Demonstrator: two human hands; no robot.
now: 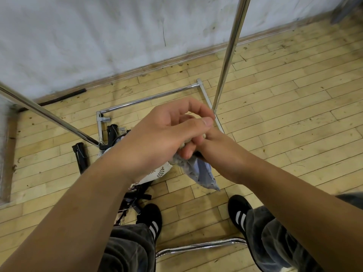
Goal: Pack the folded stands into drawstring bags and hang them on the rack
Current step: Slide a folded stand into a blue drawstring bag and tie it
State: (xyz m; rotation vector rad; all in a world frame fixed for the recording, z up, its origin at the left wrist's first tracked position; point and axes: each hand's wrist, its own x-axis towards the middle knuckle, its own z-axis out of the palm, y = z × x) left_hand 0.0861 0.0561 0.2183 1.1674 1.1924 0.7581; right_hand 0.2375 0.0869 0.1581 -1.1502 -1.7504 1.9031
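The right hand (214,148) grips the gathered neck of a pale blue drawstring bag (204,173), which hangs above the floor (275,114). The left hand (167,130) curls over the bag's top, hiding the contact. Black folded stands (81,156) lie by the rack (149,99) base, partly behind the arms.

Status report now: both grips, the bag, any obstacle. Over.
Left grip and right grip hold blue drawstring bag by its neck. Bag not yet on rack. No obstacle seen; folded stands on floor.
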